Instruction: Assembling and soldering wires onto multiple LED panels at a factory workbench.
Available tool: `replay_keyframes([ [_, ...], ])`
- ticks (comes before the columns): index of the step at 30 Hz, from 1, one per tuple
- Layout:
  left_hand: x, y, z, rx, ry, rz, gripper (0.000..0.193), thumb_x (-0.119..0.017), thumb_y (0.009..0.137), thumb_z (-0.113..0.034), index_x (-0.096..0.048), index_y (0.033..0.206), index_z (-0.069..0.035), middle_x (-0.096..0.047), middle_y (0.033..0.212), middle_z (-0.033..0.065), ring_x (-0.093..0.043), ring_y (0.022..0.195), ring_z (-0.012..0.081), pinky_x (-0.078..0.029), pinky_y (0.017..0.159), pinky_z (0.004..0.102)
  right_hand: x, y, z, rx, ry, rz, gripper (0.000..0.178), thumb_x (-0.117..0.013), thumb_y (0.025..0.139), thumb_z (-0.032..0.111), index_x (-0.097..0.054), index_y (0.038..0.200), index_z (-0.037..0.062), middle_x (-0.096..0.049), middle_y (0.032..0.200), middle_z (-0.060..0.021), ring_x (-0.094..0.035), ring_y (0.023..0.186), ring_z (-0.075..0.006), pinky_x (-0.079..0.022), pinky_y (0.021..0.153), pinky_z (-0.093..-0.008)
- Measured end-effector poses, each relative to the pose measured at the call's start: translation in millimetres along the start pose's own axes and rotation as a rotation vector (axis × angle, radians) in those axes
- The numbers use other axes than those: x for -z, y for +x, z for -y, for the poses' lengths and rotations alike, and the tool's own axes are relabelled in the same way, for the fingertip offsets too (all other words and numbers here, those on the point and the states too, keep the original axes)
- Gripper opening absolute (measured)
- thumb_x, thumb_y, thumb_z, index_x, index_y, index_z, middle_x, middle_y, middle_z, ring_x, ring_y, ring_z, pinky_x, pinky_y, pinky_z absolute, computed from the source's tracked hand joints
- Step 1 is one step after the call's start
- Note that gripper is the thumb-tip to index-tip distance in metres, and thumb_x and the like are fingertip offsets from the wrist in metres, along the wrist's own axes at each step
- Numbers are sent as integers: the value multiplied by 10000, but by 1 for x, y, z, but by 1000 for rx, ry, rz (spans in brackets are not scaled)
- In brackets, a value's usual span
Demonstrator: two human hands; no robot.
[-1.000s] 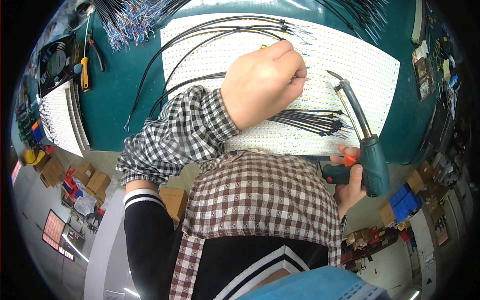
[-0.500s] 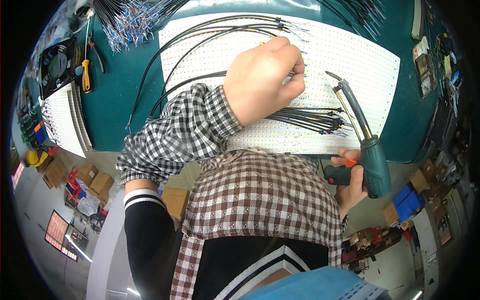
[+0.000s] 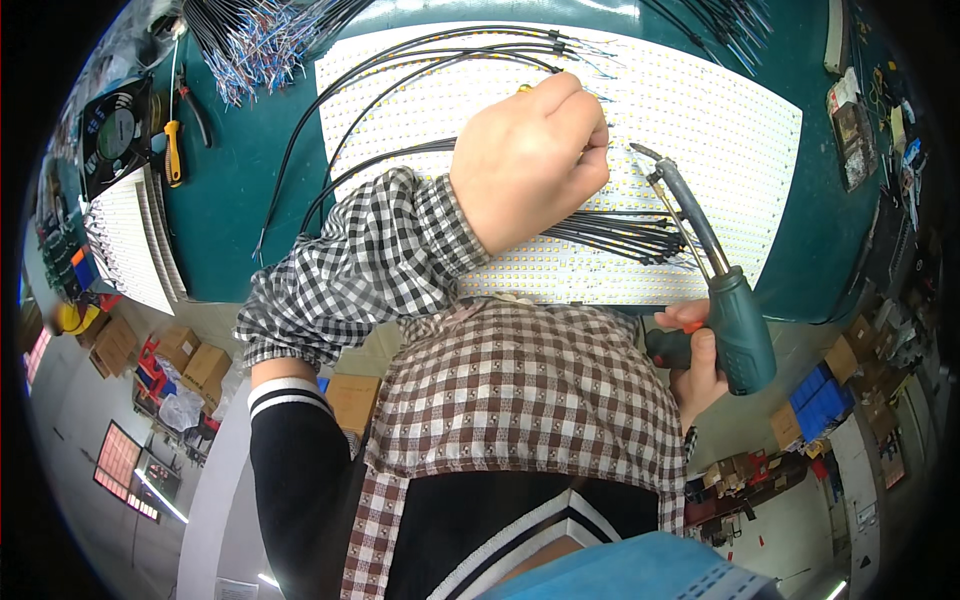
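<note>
One green tabletop [image 3: 245,190] carries a white panel [image 3: 720,150] with rows of yellow dots. Black cables [image 3: 610,237] lie across it, a bundle just on the near side of the left grip, others curving over its far left part. The iron [image 3: 744,340] slants above the panel's near right side, its handle wrapped by the right grip [image 3: 704,376]. The left grip [image 3: 530,165] curls over the panel's middle; whether it pinches anything I cannot tell, its fingertips being hidden. Near it, apart, is the iron's tip [image 3: 646,151].
</note>
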State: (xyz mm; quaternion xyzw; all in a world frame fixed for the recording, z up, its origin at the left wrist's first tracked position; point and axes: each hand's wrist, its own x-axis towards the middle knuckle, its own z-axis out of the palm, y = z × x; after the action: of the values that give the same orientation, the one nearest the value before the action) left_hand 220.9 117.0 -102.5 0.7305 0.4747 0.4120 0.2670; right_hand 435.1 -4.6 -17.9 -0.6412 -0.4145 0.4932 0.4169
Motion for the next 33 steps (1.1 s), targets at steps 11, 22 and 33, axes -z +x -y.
replay_keyframes([
  [11,5,2,-1,16,19,53,139,-649,678,-4,-540,755,-46,-531,713,70,-576,612,221,-477,540,303,-2,-2,1,-23,-15,39,233,-592,842,77,-562,991,-99,-618,849,-173,-631,770,-257,-548,716,-383],
  [22,2,1,-2,16,-2,8,107,-622,666,-53,-526,711,-58,-513,696,91,-555,613,285,-461,528,369,-1,0,7,-42,-144,130,189,-509,921,143,-519,969,-40,-599,886,-157,-621,845,-239,-508,786,-365],
  [33,5,3,-3,10,36,59,147,-658,685,-12,-538,765,-44,-536,726,73,-573,618,223,-475,546,305,0,-2,5,-43,-183,128,206,-501,929,158,-521,979,-41,-589,905,-158,-615,845,-240,-511,784,-367],
])
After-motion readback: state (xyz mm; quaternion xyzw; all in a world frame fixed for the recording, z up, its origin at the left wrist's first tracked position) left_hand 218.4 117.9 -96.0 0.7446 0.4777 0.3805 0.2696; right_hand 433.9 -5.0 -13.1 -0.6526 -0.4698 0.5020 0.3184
